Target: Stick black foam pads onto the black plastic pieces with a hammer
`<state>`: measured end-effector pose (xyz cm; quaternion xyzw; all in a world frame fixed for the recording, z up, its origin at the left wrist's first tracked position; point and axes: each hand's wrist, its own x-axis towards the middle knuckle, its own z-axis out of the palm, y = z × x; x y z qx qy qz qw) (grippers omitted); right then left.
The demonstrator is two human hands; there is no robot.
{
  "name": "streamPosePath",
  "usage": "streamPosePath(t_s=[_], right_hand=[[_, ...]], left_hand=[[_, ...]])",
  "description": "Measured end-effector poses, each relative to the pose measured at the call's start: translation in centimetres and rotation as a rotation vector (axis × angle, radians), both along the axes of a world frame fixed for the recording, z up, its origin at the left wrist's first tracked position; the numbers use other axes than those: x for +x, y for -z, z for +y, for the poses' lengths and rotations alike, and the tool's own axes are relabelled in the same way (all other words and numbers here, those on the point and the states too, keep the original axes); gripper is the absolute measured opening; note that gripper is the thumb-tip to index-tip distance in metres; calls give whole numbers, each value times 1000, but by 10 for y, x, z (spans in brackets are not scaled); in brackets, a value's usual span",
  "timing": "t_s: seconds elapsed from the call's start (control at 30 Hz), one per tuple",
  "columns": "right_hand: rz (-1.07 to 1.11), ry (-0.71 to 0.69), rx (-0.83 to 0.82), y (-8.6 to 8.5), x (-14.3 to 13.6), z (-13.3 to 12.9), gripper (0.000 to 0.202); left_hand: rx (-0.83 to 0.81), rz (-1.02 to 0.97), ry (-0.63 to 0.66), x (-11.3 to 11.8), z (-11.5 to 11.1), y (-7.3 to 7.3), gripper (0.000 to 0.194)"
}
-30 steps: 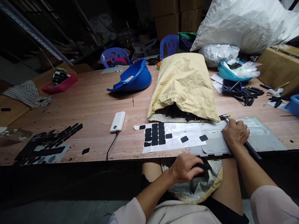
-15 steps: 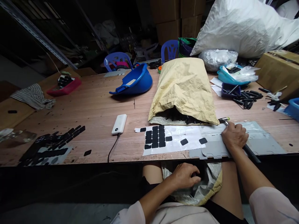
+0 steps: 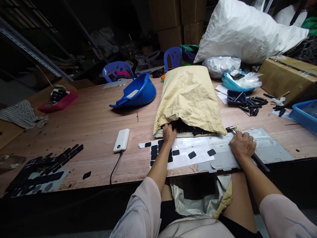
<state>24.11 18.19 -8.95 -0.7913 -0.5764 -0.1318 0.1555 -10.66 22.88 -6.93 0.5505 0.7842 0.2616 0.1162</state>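
My left hand (image 3: pixel 169 134) reaches to the open mouth of a tan woven sack (image 3: pixel 189 96) lying on the table. Its fingertips are at the dark opening and partly hidden, among black parts (image 3: pixel 195 130) inside. My right hand (image 3: pixel 242 145) is closed around a hammer (image 3: pixel 260 162) with a black grip, resting on a grey sheet (image 3: pixel 269 145). The hammer's metal head lies beside the sack's corner. In front of the sack, a white sheet (image 3: pixel 183 162) carries several black rounded pads (image 3: pixel 192 155). Another sack (image 3: pixel 198 205) hangs open at my lap, its inside dark.
A white power bank (image 3: pixel 122 140) with a cable lies left of the pads. Further back is a blue basin (image 3: pixel 141 91). Black handle-like parts (image 3: pixel 255 104) lie at the right near a cardboard box (image 3: pixel 289 76). More black pieces (image 3: pixel 37 172) are at the far left.
My left hand has come up out of the lap sack and forward to the mouth of the tan sack. My right hand keeps its hold on the hammer. The view has shifted slightly.
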Motion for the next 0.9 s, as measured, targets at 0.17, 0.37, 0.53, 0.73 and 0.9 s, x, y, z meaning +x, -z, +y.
streamPosePath(t_s=[0.17,0.37,0.53,0.73,0.9], right_hand=[[1,7,-11,0,0,0,40],[5,33,-65,-2,-2,-2,39],[2,35,-80,-5,-2,-3,41],[-6,41,-78,-4,-2,-5,38],[3,54,-83,-4,-3,-4,36]], left_hand=[[196,-55,105,7,-54,10,13],[155,-103,643,51,-121,24,15],[81,-82,640,72,-124,29,18],[66,-124,646,72,-123,30,22],[59,-121,654,71,-123,31,15]])
